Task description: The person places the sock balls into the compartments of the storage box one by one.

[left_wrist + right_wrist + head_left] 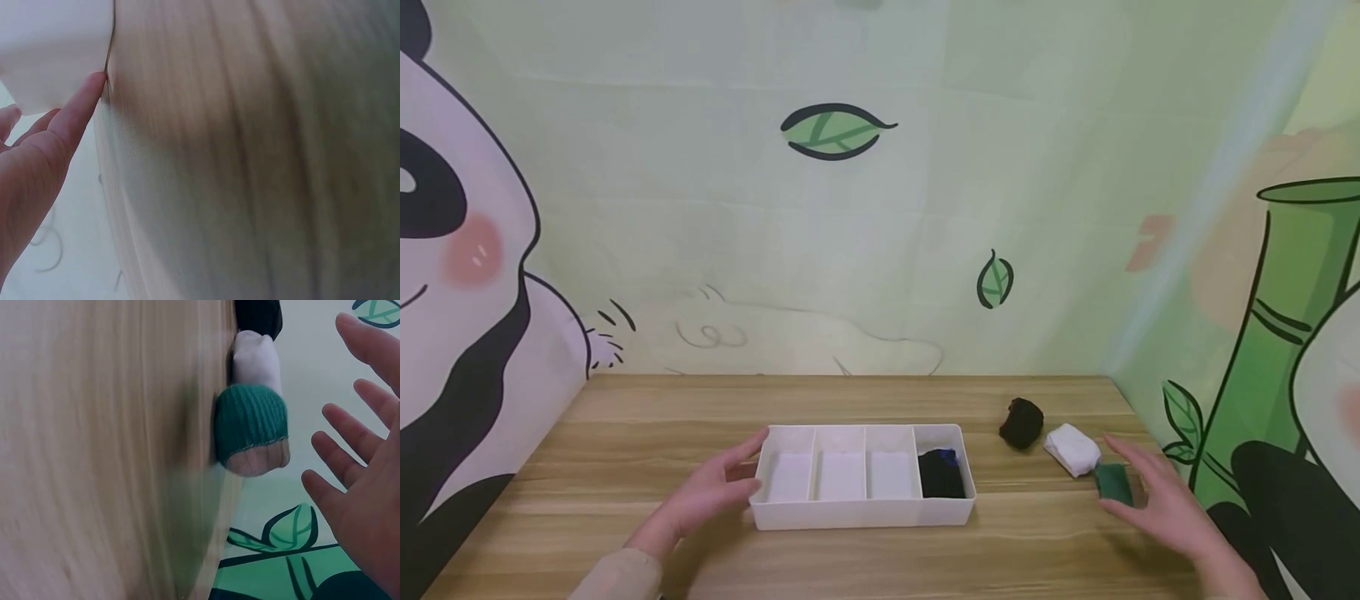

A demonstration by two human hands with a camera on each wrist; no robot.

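Observation:
My left hand touches the left end of a white box with compartments, its fingers fairly straight; the left wrist view shows a fingertip at the box's lower edge. A rolled black sock with a bit of blue lies in the rightmost compartment. Over on the right, my right hand is spread beside a rolled green sock, which shows green ribbing and a beige end in the right wrist view. A rolled white sock sits next to the green one, and a rolled dark sock lies farther back.
The three compartments left of the black sock show bare white floors. Under everything is a wood-grain table. A printed backdrop with pandas, leaves and bamboo rises behind its back edge.

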